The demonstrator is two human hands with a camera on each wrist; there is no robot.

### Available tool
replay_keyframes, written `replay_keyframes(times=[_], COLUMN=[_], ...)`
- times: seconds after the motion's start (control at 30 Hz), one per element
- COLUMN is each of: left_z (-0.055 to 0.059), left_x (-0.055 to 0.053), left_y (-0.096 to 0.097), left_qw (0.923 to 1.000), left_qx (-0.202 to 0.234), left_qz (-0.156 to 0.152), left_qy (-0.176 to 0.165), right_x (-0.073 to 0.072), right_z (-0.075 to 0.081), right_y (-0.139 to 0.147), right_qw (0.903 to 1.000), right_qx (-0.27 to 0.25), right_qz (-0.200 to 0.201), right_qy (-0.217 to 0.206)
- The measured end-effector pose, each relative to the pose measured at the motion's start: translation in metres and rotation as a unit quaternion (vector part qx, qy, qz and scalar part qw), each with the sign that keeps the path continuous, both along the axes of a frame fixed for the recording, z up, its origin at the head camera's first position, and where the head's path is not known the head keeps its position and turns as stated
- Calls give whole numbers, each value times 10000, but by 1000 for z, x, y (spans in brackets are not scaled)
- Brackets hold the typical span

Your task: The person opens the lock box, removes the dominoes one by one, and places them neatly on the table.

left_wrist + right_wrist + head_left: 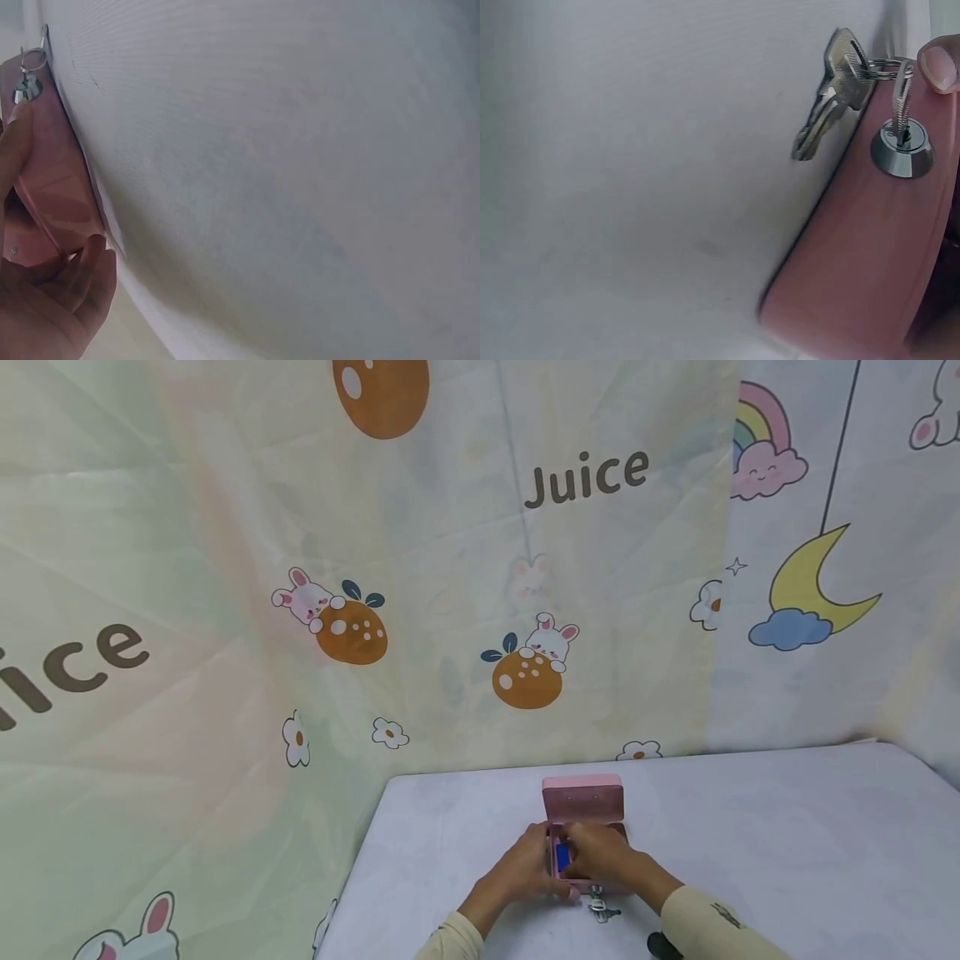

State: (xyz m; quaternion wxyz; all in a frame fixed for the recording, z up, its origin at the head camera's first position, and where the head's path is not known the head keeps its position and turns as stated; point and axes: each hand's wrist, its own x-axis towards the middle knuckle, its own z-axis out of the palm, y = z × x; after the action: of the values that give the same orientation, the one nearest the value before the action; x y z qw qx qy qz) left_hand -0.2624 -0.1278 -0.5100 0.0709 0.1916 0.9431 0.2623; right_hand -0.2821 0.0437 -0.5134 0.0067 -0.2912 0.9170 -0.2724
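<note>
A pink cash box [583, 802] stands on the table with its lid raised at the back. My left hand [527, 864] grips its left end, thumb on the front wall and fingers round the side. Inside the box reaches my right hand [602, 852], its fingertips hidden. Beside those fingers, at the left of the box, a blue thing [562, 858] shows; I cannot tell whether they hold it. In the right wrist view a key [901, 94] sits in the round silver lock [903, 156], and a second key [844, 79] hangs from the same ring [883, 69].
A white cloth covers the table [787, 843]. Behind it hangs a printed curtain [450, 527] with rabbits, oranges and a moon. A small black object [663, 946] shows under the right sleeve [712, 927].
</note>
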Motion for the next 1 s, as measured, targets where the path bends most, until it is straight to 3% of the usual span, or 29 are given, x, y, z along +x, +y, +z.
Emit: replay_keyframes(times=[0.4, 0.83, 1.0], left_z=[1, -2, -5], left_x=[0, -1, -2], left_y=[2, -1, -1], left_qw=[9997, 9994, 9994], left_qx=[111, 203, 185], left_qz=[98, -275, -262], left_qy=[-189, 110, 150], right_x=[-3, -2, -3], right_z=[2, 4, 4], right_y=[-8, -5, -3], right_qw=[9949, 9939, 9929], right_qx=[-387, -590, -633], right_qz=[99, 228, 237], right_qy=[-923, -908, -977])
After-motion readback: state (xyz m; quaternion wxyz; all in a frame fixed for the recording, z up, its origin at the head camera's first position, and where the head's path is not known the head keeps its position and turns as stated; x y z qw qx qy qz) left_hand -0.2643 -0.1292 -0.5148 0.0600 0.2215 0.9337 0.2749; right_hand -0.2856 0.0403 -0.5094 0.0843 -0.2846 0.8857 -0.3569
